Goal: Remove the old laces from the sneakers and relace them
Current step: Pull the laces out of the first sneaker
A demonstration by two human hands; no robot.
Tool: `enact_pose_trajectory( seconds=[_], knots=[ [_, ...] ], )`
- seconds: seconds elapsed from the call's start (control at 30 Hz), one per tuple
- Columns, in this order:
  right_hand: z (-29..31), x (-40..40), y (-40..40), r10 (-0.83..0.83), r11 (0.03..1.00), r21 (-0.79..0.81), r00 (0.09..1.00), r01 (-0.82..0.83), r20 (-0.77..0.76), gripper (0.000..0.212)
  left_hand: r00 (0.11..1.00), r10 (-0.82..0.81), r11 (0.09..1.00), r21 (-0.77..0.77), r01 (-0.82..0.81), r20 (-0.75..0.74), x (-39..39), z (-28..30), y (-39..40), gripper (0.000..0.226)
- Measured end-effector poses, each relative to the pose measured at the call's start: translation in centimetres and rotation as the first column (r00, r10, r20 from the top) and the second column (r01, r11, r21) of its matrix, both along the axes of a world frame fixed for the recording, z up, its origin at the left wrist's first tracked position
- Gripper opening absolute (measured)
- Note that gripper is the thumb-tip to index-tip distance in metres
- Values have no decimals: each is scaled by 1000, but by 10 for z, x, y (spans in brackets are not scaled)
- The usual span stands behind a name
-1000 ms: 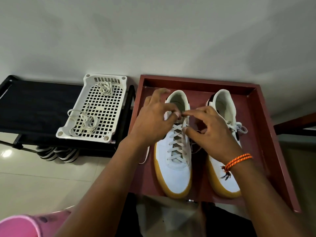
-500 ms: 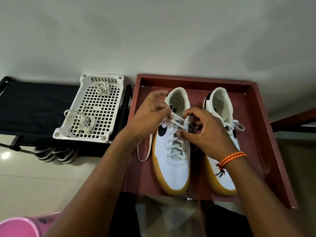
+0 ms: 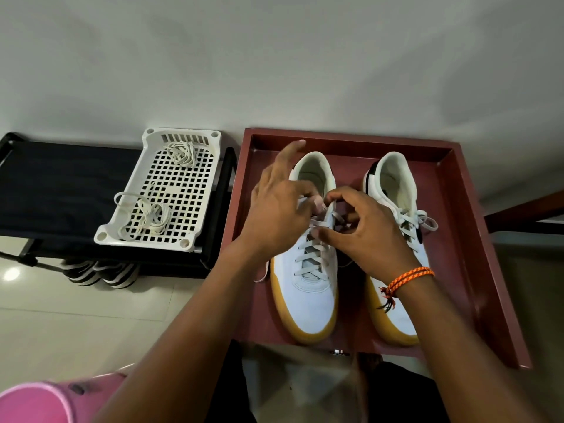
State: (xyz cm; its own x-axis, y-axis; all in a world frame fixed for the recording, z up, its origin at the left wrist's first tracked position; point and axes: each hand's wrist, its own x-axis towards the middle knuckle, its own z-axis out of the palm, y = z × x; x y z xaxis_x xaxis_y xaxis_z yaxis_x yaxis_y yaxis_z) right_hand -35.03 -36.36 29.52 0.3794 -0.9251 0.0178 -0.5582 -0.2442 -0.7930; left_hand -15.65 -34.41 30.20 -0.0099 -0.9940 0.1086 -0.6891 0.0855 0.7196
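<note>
Both hands, left hand (image 3: 279, 215) and right hand (image 3: 363, 232), pinch the lace (image 3: 320, 222) atop the left sneaker (image 3: 311, 288); keep both ends evenly taut while knotting.

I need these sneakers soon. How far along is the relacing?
Done, it seems: the right sneaker is laced and tied in a bow, and two loose laces lie in the white basket. In hand: the left hand and right hand work the lace at the top of the left sneaker. Left: tying it.
</note>
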Motion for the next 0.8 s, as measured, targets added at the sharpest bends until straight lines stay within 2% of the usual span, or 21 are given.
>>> enact_pose_trajectory(
  seconds=[0.1,0.13,0.2,0.27,0.4,0.43,0.53,0.63,0.73,0.8],
  knots=[
    [1,0,0,-10,1000,12,1000,10,2,46,925,171,983,0,-182,-341,14,9,-6,40],
    [1,1,0,-14,1000,15,1000,13,6,45,901,225,971,5,-241,-372,19,8,-6,43],
    [0,1,0,-22,1000,-2,1000,22,-5,44,934,279,952,-64,-299,-222,26,5,-8,36],
    [0,1,1,-25,1000,-14,1000,25,-16,44,972,213,969,-102,-223,-104,26,-1,-8,28],
    [-1,0,-1,-21,999,-28,999,20,-36,46,984,12,999,30,-18,176,-4,-7,2,12],
    [-2,-1,-1,-18,999,-33,999,17,-42,46,983,2,999,42,-10,181,-9,-7,4,10],
    [-3,-1,-2,-7,1000,-22,999,6,-41,47,998,44,999,4,-44,34,-2,-7,-3,11],
    [-2,0,-2,-5,1000,-14,999,5,-43,47,964,211,974,-50,-222,-163,19,-7,-13,15],
    [-1,0,-1,-10,1000,-17,999,9,-44,45,949,307,944,-101,-313,-72,25,-1,-10,19],
    [-1,0,-1,-10,1000,-22,999,9,-45,45,973,228,972,-61,-225,36,18,3,-5,20]
  ],
)
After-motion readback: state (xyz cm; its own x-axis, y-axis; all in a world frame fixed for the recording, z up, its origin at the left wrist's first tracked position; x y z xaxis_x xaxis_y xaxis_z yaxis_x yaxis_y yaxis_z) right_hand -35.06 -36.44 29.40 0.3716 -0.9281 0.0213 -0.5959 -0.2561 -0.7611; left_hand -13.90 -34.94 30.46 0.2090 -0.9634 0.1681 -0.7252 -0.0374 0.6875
